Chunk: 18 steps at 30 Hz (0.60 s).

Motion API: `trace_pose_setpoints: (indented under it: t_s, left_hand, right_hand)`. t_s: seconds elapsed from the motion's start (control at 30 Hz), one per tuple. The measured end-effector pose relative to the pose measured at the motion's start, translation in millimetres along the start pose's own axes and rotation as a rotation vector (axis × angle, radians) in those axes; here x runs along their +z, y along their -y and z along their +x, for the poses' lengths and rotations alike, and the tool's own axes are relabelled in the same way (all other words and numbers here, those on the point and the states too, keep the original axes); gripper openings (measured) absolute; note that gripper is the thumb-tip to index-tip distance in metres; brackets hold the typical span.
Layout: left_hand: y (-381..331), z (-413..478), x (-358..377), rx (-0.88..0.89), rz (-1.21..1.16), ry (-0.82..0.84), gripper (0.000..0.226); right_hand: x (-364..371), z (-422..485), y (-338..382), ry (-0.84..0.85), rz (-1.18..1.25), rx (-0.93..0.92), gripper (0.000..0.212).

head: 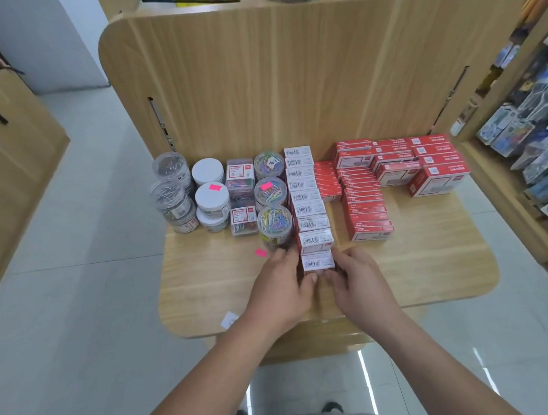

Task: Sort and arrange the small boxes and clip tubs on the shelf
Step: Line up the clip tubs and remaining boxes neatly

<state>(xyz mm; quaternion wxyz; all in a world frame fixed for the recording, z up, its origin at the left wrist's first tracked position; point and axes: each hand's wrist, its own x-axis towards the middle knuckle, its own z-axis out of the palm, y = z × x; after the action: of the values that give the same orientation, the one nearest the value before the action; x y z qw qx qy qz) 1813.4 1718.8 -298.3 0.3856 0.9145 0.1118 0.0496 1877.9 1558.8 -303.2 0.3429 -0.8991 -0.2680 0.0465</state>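
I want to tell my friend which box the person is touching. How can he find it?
On the light wooden shelf, find the straight row of barcode-topped boxes running from the back panel toward the person, right of the coloured paper clip tubs. The front box ends that row nearest the shelf's edge. Only it is held between the left hand and right hand.

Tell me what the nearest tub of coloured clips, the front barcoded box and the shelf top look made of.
Tub of coloured clips: clear, glossy plastic, likely; the clips show through its wall and lid.
Barcoded box: printed cardboard, apparently; sharp folded edges, red sides, white label.
Shelf top: wood-look board, matte, pale grain; solid or laminate, cannot tell.
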Motion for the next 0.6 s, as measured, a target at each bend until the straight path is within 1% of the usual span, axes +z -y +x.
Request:
trace_pose_setpoints:
  t_s: [0.07,0.17,0.23,0.33,0.47,0.53,0.6]
  left_hand:
    - [0.1,0.5,0.7,-0.015,-0.006,-0.020,0.058]
    - [0.0,-6.7,-0.2,0.005,-0.092,-0.048,0.064]
    - [1.1,-11.6,-0.4,0.032,-0.136,-0.054,0.067]
    - [-2.8,-13.0,-1.1,0.031,-0.137,-0.068,0.069]
    - [-6.2,-10.8,-4.4,0.025,-0.119,-0.066,0.064]
    - [-5.6,-12.5,-6.1,0.020,-0.137,-0.047,0.061]
    - [-5.9,-15.7,-8.7,0.015,-0.152,-0.064,0.052]
  right_hand:
    - [-0.1,-0.7,-0.6,-0.002,0.011,-0.009,0.033]
    - [-3.6,-3.7,-0.6,-0.004,0.103,-0.008,0.050]
    - [-5.2,-5.2,1.6,0.003,0.141,-0.021,0.055]
    - [-4.9,-4.5,3.7,0.001,0.149,-0.047,0.051]
    - [-8.3,-3.4,5.5,0.009,0.171,-0.034,0.050]
    - [-11.8,-2.7,7.4,0.011,0.188,-0.010,0.050]
    - [-18.6,-0.9,4.7,-0.017,0.201,0.048,0.041]
